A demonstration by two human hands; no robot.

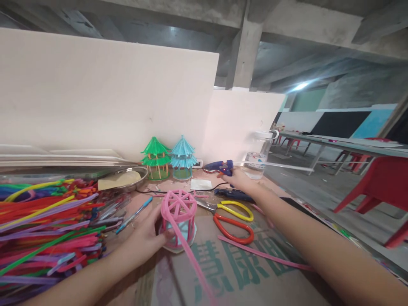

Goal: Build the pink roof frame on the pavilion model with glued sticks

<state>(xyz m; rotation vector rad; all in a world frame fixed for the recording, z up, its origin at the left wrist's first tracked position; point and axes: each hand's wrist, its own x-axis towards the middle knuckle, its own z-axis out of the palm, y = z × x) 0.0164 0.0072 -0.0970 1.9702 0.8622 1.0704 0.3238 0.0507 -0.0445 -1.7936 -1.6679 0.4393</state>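
Far left: a heap of coloured pipe cleaners [41, 225] covers the table edge. Beside it lie a blue pen [134, 216] and, further back, a metal dish [124, 178].

Left hand [148, 236]: the grip is closed around the lower left side of the pink pipe-cleaner cage [179, 221], with the fingers wrapped on its wall and the thumb toward the front. The cage stands upright on a sheet of printed cardboard [242, 272] that covers the table, near the middle of the view. A long pink strand runs from the cage base toward the camera.

Centre rear: a green model pavilion [155, 158] and a blue model pavilion [182, 158] stand side by side against the white board.

Right of the cage: scissors [232, 219] with one yellow and one red loop lie flat on the cardboard. A loose pink pipe cleaner [264, 255] lies just beyond them.

Right hand [239, 180]: extended well away from the cage, grip closed on the handle of the blue glue gun [221, 166]. A clear plastic bottle [259, 159] stands just behind it.

Step in hand, as judged: the cage is steadied while the glue gun is being picked up or put down; which of the two cannot be told.

Next move, if gluing follows: bring the nozzle to a joint on the cage, keep the left fingers clear of the hot tip, and hold the cage from tipping.
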